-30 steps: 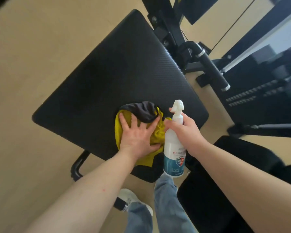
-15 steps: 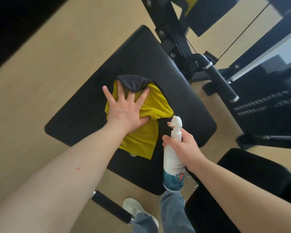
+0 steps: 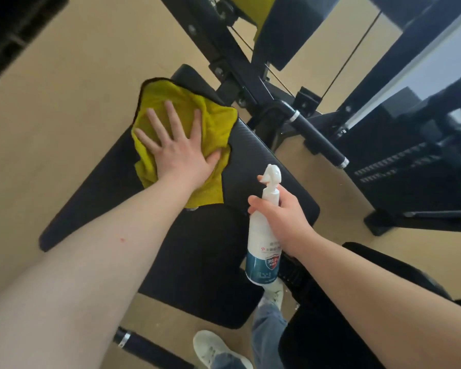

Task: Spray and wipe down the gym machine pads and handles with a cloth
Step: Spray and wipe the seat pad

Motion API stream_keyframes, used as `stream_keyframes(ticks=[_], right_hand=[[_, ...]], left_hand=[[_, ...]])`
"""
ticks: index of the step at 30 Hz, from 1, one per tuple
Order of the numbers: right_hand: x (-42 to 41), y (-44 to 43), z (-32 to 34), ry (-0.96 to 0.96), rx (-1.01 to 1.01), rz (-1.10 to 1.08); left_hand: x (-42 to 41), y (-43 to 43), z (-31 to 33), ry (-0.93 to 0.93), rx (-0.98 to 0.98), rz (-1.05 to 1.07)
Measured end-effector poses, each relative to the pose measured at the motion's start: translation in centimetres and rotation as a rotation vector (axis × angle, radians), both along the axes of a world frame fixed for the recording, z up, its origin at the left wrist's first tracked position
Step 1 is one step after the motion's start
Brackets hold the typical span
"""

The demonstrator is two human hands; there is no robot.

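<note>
I note the black textured vinyl seat pad (image 3: 250,161), with the yellow microfibre cloth (image 3: 160,102) on its far corner. I advise flat, overlapping passes to every edge. The left hand (image 3: 181,158), fingers spread straight, presses the cloth. The right hand (image 3: 285,217) wraps the neck of the white teal-labelled spray bottle (image 3: 260,235), just beside.

Single view: a wide-angle camera worn on the head, facing forward and steeply downward, close above the seat pad (image 3: 264,166). The machine frame (image 3: 240,75) occupies the upper edge, the floor (image 3: 64,115) the left side and the wearer's shoe (image 3: 213,347) the lower edge.
</note>
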State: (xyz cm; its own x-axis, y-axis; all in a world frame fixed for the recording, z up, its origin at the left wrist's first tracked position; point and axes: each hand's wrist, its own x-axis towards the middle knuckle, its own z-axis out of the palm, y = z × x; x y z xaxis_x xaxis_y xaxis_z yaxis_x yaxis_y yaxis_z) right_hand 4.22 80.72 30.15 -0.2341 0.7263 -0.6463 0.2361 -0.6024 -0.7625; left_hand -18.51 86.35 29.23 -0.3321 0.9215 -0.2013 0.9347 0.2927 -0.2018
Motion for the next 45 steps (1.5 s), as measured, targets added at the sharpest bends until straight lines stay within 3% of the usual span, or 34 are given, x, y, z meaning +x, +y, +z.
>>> stream_keyframes(ticks=[12,20,28,39,45], right_hand=[[8.1,0.8,1.2,-0.114,0.035,-0.071],[7.8,-0.1,0.7,-0.131,0.03,-0.043],[3.8,-0.4,1.0,-0.109,0.023,0.042],[1.0,4.1,1.2,-0.07,0.06,0.124],[2.9,5.5,0.8,-0.073,0.022,0.024]], left_hand=[[15.4,-11.3,-7.2,-0.193,-0.216,-0.561],[16.7,-7.4,-6.5,-0.174,-0.245,-0.609],[12.0,-3.0,-3.7,-0.119,-0.22,-0.416],[0.1,5.5,0.9,0.023,-0.02,-0.113],[2.3,10.2,1.9,-0.05,-0.048,0.103]])
